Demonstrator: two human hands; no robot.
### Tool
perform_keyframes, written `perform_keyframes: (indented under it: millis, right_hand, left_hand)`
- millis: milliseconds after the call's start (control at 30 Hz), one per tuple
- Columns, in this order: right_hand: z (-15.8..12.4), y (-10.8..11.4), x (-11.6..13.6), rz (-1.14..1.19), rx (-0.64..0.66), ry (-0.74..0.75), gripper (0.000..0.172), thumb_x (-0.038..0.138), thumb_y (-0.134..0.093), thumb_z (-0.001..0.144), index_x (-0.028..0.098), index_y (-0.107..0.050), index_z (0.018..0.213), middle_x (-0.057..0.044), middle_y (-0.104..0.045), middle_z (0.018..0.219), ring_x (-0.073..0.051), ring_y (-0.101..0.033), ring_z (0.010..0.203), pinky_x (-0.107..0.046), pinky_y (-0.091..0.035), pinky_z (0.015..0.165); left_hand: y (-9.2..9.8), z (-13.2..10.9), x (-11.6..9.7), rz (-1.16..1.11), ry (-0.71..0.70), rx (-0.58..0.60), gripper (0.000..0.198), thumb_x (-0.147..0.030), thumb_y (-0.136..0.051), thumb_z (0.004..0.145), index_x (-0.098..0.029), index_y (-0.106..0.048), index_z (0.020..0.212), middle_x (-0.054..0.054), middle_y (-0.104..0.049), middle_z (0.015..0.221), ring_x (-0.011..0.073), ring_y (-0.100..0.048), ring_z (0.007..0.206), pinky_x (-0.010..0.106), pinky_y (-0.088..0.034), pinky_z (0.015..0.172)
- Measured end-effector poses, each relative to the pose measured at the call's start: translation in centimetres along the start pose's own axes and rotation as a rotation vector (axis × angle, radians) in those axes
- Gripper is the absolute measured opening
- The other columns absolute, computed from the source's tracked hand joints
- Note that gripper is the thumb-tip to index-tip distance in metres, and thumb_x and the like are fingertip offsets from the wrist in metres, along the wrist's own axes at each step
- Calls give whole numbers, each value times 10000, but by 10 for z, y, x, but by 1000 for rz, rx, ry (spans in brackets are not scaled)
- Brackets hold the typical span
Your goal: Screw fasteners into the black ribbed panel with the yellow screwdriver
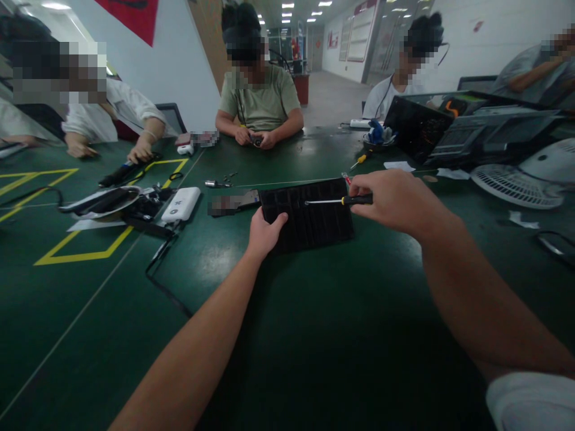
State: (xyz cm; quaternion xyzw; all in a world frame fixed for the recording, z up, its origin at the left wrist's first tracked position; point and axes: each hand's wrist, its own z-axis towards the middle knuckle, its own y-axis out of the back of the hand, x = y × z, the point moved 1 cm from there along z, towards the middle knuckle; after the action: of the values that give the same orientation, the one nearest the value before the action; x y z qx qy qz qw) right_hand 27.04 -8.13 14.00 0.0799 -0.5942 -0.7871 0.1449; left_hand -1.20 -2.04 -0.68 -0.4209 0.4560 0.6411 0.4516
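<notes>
A flat black plastic panel with ribs and recesses is tilted up above the green table. My left hand grips its left edge, thumb on the near face and the other fingers hidden behind. In my right hand is a screwdriver with a black and yellow handle, held almost level. Its metal shaft points left across the panel, with the tip at or close to a small spot near the panel's middle. Whether a screw sits there is too small to tell.
Beyond the panel's left side lies a phone-like object. A white power bank and cables lie to the left. At right are a white fan, a yellow screwdriver and a large black casing. Co-workers sit around the table.
</notes>
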Motion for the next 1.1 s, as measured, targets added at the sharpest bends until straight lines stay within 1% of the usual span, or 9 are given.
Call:
perform_keyframes:
  millis: [133, 333, 500, 633, 800, 1100]
  right_hand:
    - [0, 1, 2, -1, -14, -24, 182, 302, -701, 872, 254, -791, 1023, -79, -785, 931, -284, -700, 849, -384, -448, 710]
    - [-1, 3, 4, -46, -12, -43, 222, 361, -672, 886, 252, -826, 1003, -99, -796, 953, -312, -709, 890, -408, -456, 718]
    - [-1, 10, 2, -20, -19, -56, 205, 370, -692, 876, 293, -841, 993, -80, -801, 944, -332, -721, 901, -423, -468, 714]
    - [-1, 12, 2, 7, -51, -16, 226, 395, -685, 893, 330, -848, 1035, -67, -808, 989, -339, -719, 927, -439, -487, 739]
    - [-1, 8, 4, -6, -87, -27, 242, 377, -688, 900, 306, -849, 1066, -87, -808, 1039, -348, -707, 965, -446, -476, 751]
    - [0, 8, 6, -42, -47, -15, 235, 376, -678, 915, 284, -843, 1054, -104, -803, 1047, -342, -701, 943, -441, -459, 724]
  left_hand:
    - [0, 0, 1, 1, -2, -4, 319, -293, -814, 821, -198, -711, 1108, 116, -806, 1135, 309, -774, 1077, 537, -620, 1026]
    - [0, 1, 2, -2, 10, -8, 310, -281, -812, 814, -193, -716, 1095, 116, -814, 1127, 308, -780, 1063, 532, -623, 1020]
    - [1, 1, 0, 24, 6, -21, 313, -283, -817, 805, -193, -714, 1087, 111, -814, 1130, 306, -777, 1074, 527, -618, 1032]
    - [1, 1, 0, 24, -2, -13, 309, -282, -816, 811, -197, -715, 1091, 113, -810, 1134, 308, -776, 1079, 530, -618, 1030]
    - [1, 0, -1, 21, 4, -11, 302, -281, -816, 816, -197, -718, 1089, 110, -813, 1125, 310, -778, 1067, 521, -624, 1018]
    - [1, 0, -1, 26, 1, -14, 313, -292, -811, 812, -195, -716, 1094, 110, -806, 1105, 308, -776, 1053, 531, -619, 1016]
